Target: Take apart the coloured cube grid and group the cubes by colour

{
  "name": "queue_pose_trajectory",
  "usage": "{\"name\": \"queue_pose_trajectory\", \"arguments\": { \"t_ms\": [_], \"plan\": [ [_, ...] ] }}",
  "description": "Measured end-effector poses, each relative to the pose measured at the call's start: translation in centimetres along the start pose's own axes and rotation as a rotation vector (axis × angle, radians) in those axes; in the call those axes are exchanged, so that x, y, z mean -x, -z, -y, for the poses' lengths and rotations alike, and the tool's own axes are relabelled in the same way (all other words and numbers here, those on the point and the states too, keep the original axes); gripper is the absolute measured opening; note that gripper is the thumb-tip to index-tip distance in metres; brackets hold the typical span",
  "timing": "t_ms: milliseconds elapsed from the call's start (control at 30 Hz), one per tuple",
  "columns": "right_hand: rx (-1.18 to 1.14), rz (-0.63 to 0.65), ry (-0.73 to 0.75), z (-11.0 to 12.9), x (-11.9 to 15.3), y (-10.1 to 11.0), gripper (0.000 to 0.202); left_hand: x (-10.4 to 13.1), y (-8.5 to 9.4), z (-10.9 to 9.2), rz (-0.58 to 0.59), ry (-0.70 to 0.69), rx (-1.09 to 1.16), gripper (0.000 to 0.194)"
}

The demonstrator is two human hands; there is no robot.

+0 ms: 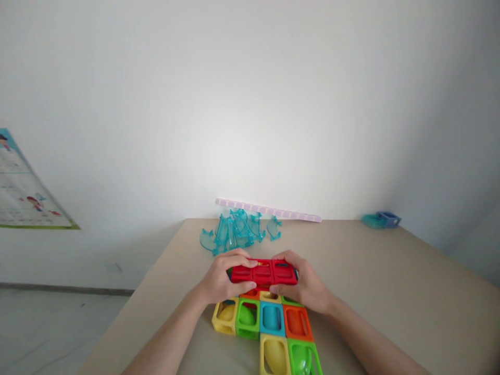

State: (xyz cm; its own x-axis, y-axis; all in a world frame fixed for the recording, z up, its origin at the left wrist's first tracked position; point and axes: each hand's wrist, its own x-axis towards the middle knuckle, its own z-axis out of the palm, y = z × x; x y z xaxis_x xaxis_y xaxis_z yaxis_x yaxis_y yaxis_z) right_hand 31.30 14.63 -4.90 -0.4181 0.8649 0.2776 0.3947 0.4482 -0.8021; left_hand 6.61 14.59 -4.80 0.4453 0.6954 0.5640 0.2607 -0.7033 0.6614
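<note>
My left hand (224, 276) and my right hand (302, 281) grip the two ends of a row of red toy blocks (262, 272), thumbs in front and fingers behind. The red row sits over the back of a group of coloured frame-like blocks on the table. Nearer to me in that group are a yellow block (225, 316), a green block (247, 319), a blue block (272, 319) and an orange block (298, 323). In front of them lie another yellow block (275, 355) and a green one (302, 358). My fingers partly cover the blocks behind.
Clear teal plastic pieces (234, 232) lie in a pile toward the back of the table (351, 271). A pale purple strip (269, 210) leans along the wall. At the back right stands a dark blue container (389, 220) beside a teal piece (373, 222).
</note>
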Motion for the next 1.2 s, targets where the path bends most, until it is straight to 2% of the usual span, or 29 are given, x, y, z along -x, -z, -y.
{"name": "queue_pose_trajectory", "arguments": {
  "t_ms": [233,333,400,467,567,733,800,867,967,1033,1133,1200],
  "plan": [
    [0.157,-0.024,0.183,0.2,0.1,0.3,0.047,0.0,-0.1,-0.7,0.009,0.021,-0.053,0.033],
    [0.221,-0.014,0.279,0.8,0.0,0.6,0.049,0.1,0.0,-0.8,0.022,0.069,-0.112,0.045],
    [0.254,-0.018,0.288,1.2,0.2,1.1,0.044,0.2,0.1,-1.1,0.012,0.089,-0.146,0.058],
    [0.27,-0.049,0.265,1.4,0.7,2.0,0.041,0.2,0.2,-1.6,-0.002,0.071,-0.185,0.065],
    [0.237,-0.166,0.185,0.8,2.4,4.2,0.039,0.4,-0.2,-3.3,0.052,0.021,-0.264,0.058],
    [0.223,-0.357,-0.034,-3.0,6.8,9.0,0.041,0.7,-2.0,-5.9,0.352,0.017,-0.42,0.059],
    [0.317,-0.389,-0.099,-4.9,8.5,10.5,0.042,0.8,-2.6,-6.1,0.484,0.013,-0.449,0.059],
    [0.468,-0.375,-0.111,-6.6,9.8,11.6,0.042,0.9,-2.8,-5.8,0.547,0.015,-0.462,0.057],
    [0.659,-0.338,-0.079,-8.4,10.7,12.3,0.042,1.0,-2.3,-5.2,0.536,0.02,-0.461,0.056],
    [0.716,-0.372,-0.086,-9.0,10.5,12.2,0.042,1.1,-1.7,-5.0,0.53,0.016,-0.459,0.055],
    [0.786,-0.45,-0.109,-9.0,9.8,11.2,0.044,1.2,-1.1,-5.1,0.527,0.028,-0.473,0.055],
    [0.869,-0.44,-0.085,-8.7,9.3,10.2,0.045,1.4,-1.0,-5.2,0.517,0.027,-0.476,0.055]
  ]
}}
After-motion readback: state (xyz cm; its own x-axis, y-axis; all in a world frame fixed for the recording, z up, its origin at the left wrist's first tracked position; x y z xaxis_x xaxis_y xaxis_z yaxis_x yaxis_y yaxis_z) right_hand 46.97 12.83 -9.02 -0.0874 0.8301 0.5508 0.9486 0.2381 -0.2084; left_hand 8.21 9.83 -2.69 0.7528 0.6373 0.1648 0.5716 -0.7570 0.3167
